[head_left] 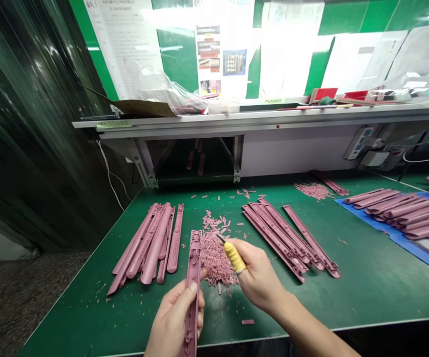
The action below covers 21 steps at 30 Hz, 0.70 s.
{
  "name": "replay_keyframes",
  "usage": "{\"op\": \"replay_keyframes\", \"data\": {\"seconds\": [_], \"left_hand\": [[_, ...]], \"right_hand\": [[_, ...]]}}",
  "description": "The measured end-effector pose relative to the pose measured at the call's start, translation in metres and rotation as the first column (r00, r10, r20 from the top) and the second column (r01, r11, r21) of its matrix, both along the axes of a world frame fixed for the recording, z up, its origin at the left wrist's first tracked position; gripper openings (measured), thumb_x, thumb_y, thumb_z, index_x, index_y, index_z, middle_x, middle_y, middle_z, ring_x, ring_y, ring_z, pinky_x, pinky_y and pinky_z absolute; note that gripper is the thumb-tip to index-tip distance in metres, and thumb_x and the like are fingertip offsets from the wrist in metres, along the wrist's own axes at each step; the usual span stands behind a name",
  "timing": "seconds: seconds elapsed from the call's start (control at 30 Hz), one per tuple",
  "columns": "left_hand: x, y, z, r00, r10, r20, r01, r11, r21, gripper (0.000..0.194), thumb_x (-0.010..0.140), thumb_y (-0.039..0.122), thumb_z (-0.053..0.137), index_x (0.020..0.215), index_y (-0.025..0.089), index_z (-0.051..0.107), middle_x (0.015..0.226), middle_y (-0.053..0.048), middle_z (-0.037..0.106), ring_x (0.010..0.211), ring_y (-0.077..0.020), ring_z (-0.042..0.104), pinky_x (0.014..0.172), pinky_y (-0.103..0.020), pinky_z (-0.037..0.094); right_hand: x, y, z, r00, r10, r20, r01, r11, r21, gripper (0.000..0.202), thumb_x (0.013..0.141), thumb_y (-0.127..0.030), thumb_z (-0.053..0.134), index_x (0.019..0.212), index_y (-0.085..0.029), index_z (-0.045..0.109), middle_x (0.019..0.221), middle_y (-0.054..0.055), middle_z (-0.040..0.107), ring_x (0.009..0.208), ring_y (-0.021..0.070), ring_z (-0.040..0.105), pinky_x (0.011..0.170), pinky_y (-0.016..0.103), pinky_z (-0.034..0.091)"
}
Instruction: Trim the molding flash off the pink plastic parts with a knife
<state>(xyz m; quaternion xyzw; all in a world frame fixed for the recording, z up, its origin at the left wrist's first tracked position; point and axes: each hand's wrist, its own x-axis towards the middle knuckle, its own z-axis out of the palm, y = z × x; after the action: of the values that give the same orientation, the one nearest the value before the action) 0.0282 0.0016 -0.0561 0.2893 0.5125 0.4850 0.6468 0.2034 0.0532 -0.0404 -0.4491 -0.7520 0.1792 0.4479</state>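
Observation:
My left hand (179, 310) is wrapped round a long pink plastic strip (194, 277), held upright with its ribbed, hollow side facing me. To its right, my right hand (261, 277) is closed on a small tool with a dark pointed tip (220, 238). Yellow ribbed material (234, 258) shows at my right thumb; most of the tool is hidden in the fingers. The tip is close to the strip's upper end, apart from it. Behind and between my hands lies a heap of pink shavings (217, 263).
Several pink plastic parts (154, 243) lie at left, and more strips (274, 238) at right. Others rest on a blue sheet (396, 235) at far right. A small pink piece (247, 322) lies near the front edge. A shelf (259, 121) runs across the back of the green table (348, 297).

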Motion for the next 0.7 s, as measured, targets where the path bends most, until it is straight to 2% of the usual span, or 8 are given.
{"op": "replay_keyframes", "data": {"seconds": [0.07,0.13,0.2,0.27,0.4,0.5,0.6,0.7], "left_hand": [[0.0,0.0,-0.002,0.999,0.028,-0.027,-0.028,1.0,-0.001,0.059,0.067,0.05,0.074,0.115,0.018,0.061,0.062,0.003,0.056,0.04,-0.0054,0.044,0.034,-0.014,0.032],[0.0,-0.002,-0.003,0.999,0.024,-0.022,-0.024,1.0,0.013,0.065,0.067,0.05,0.075,0.121,0.019,0.059,0.06,0.003,0.057,0.036,-0.0045,0.043,0.032,-0.014,0.032],[0.0,-0.005,-0.004,0.999,0.009,0.034,-0.009,1.0,0.012,0.059,0.068,0.048,0.075,0.118,0.019,0.062,0.058,0.003,0.058,0.033,-0.0026,0.04,0.033,-0.013,0.03],[0.0,-0.006,-0.003,0.99,0.014,0.141,-0.014,1.0,-0.006,0.048,0.067,0.041,0.078,0.109,0.019,0.069,0.059,0.002,0.059,0.037,-0.0019,0.042,0.037,-0.013,0.033],[-0.002,-0.007,-0.003,0.949,0.042,0.314,-0.037,0.999,-0.022,0.033,0.066,0.026,0.082,0.097,0.019,0.075,0.066,0.001,0.061,0.057,-0.0057,0.051,0.059,-0.015,0.046],[-0.004,-0.005,-0.005,0.951,-0.011,0.31,-0.002,0.999,0.04,0.028,0.071,0.022,0.078,0.098,0.019,0.075,0.07,0.0,0.063,0.062,-0.0064,0.053,0.063,-0.015,0.046],[-0.005,0.004,-0.005,0.956,-0.019,0.292,-0.008,0.996,0.093,0.029,0.071,0.017,0.077,0.099,0.016,0.074,0.075,-0.002,0.066,0.067,-0.0095,0.059,0.067,-0.018,0.049],[-0.006,0.024,0.0,0.95,0.026,0.311,-0.068,0.99,0.122,0.031,0.072,0.015,0.074,0.103,0.016,0.072,0.077,-0.002,0.066,0.065,-0.0094,0.059,0.062,-0.018,0.05]], "right_hand": [[-0.006,-0.001,-0.003,0.997,0.008,0.082,-0.009,1.0,0.012,0.037,0.097,-0.048,0.04,0.096,-0.02,0.065,0.076,0.002,0.064,0.068,0.0158,0.057,0.06,0.024,0.04],[-0.011,0.001,-0.003,0.976,-0.032,0.216,0.018,0.998,0.066,0.055,0.091,-0.065,0.036,0.093,-0.019,0.065,0.073,0.003,0.062,0.065,0.0166,0.056,0.057,0.025,0.036],[-0.015,0.004,-0.001,0.932,-0.099,0.349,0.053,0.989,0.138,0.07,0.083,-0.077,0.026,0.081,-0.018,0.063,0.068,0.003,0.059,0.06,0.016,0.053,0.052,0.026,0.03],[-0.016,0.007,0.0,0.895,-0.141,0.424,0.066,0.98,0.186,0.073,0.08,-0.08,0.019,0.069,-0.019,0.057,0.063,0.002,0.056,0.055,0.0147,0.048,0.05,0.027,0.025],[-0.015,0.009,0.001,0.854,-0.166,0.493,0.074,0.977,0.201,0.067,0.087,-0.075,0.02,0.068,-0.019,0.052,0.064,0.001,0.056,0.053,0.0134,0.045,0.049,0.028,0.02],[-0.015,0.001,0.002,0.846,-0.132,0.516,0.048,0.984,0.173,0.054,0.094,-0.063,0.032,0.069,-0.02,0.051,0.066,0.001,0.058,0.055,0.0136,0.047,0.05,0.029,0.02],[-0.025,-0.024,-0.003,0.849,-0.036,0.527,-0.06,0.985,0.164,0.042,0.096,-0.05,0.039,0.069,-0.02,0.051,0.065,0.001,0.058,0.056,0.0145,0.049,0.05,0.03,0.02],[-0.047,-0.067,-0.029,0.843,0.078,0.531,-0.205,0.962,0.183,0.036,0.094,-0.043,0.044,0.067,-0.02,0.051,0.061,0.001,0.056,0.051,0.0158,0.047,0.048,0.031,0.019]]}}
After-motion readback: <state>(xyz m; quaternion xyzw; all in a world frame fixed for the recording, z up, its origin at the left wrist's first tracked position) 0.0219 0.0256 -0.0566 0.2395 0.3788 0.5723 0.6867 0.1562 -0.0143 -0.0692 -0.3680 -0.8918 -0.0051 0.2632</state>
